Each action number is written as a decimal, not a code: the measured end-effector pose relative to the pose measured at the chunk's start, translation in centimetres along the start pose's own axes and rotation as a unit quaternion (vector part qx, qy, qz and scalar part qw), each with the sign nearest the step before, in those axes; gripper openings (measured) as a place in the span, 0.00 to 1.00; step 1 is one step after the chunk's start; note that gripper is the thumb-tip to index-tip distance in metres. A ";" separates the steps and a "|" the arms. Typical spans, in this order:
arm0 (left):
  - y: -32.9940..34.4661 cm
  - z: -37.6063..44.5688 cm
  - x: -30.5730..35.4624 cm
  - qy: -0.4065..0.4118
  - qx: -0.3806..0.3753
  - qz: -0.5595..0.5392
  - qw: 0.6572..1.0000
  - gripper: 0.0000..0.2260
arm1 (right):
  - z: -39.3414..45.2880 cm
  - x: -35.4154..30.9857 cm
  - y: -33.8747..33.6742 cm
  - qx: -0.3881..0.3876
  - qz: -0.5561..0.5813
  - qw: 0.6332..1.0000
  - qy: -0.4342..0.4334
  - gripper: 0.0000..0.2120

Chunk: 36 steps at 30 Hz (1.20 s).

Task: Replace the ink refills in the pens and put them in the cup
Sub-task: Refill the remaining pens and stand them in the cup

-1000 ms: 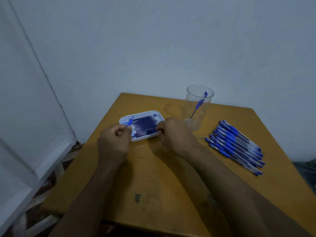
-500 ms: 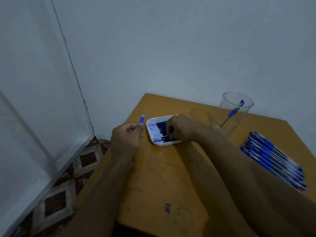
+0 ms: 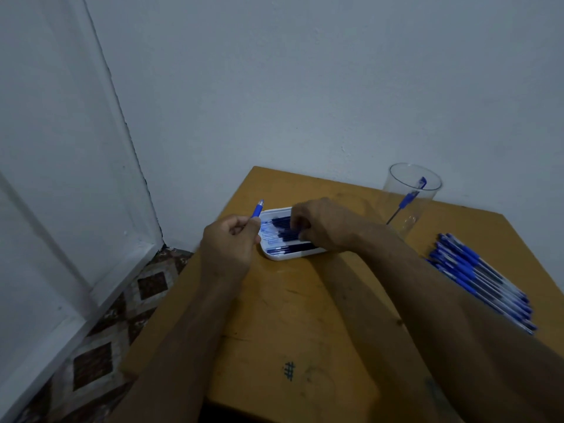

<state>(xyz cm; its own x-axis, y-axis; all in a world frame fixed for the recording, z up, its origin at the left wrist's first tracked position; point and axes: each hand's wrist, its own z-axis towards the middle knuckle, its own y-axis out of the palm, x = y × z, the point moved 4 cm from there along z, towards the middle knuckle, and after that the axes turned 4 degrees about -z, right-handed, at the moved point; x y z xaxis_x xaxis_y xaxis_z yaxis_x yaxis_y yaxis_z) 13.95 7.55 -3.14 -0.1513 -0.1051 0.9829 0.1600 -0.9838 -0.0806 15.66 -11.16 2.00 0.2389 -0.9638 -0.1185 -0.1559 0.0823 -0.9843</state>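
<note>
My right hand (image 3: 317, 224) has moved from the near edge of the tray (image 3: 282, 255) onto the refills (image 3: 288, 236); its curled fingers are blurred, so I cannot tell whether they pinch one yet. My left hand (image 3: 227, 245) still grips the pen (image 3: 257, 210), blue end up, just left of the tray. I judge I am fetching a fresh refill. The cup (image 3: 412, 196) holds one pen; the pile (image 3: 479, 279) waits at right.

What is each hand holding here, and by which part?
The left hand grips a blue pen by its lower barrel. The right hand reaches into the refill tray; whether it holds a refill cannot be told.
</note>
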 end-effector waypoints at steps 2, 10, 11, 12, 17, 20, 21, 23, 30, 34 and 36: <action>0.6 -0.4 0.3 0.012 -0.001 -0.003 1.000 0.07 | -1.7 0.1 -1.0 0.014 0.010 1.000 -0.025 0.12; 5.7 -3.4 2.2 0.038 -0.077 -0.013 0.996 0.06 | -10.7 3.9 -2.6 0.106 0.280 0.954 -0.016 0.08; 6.5 -3.9 2.3 0.038 -0.091 -0.015 0.995 0.05 | -11.8 4.3 -2.4 0.134 0.297 0.945 -0.007 0.06; 7.4 -4.5 2.4 0.040 -0.111 -0.019 0.993 0.05 | -12.7 4.8 -2.1 0.166 0.307 0.937 0.003 0.05; 10.9 -7.8 3.1 0.075 -0.222 -0.011 0.972 0.07 | -17.0 7.5 0.0 0.272 0.406 0.870 0.066 0.08; 12.1 -9.6 3.4 0.084 -0.269 0.001 0.960 0.08 | -19.1 8.8 1.6 0.300 0.446 0.837 0.097 0.10; 12.4 -10.1 3.5 0.088 -0.278 0.004 0.957 0.09 | -19.6 9.1 2.0 0.306 0.462 0.825 0.109 0.11; 12.8 -11.0 3.7 0.089 -0.295 0.000 0.951 0.08 | -20.7 9.6 2.5 0.321 0.511 0.787 0.127 0.12; 13.9 -12.8 3.7 0.092 -0.330 -0.020 0.939 0.05 | -22.3 9.6 2.5 0.375 0.598 0.697 0.127 0.13; 14.1 -12.9 3.6 0.086 -0.324 -0.029 0.942 0.06 | -22.3 9.4 2.5 0.378 0.593 0.700 0.123 0.13; 14.1 -12.9 3.4 0.090 -0.324 -0.028 0.941 0.06 | -22.2 9.3 2.7 0.374 0.593 0.702 0.123 0.12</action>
<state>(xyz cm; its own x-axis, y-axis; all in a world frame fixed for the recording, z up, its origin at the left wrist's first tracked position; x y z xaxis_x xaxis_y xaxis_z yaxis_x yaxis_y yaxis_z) 3.14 -8.52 -3.07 -0.3135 -0.0168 0.9494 -0.4736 -0.8639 -0.1717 -3.81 -25.57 1.11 0.1797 -0.1121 -0.9773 0.4640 0.8857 -0.0162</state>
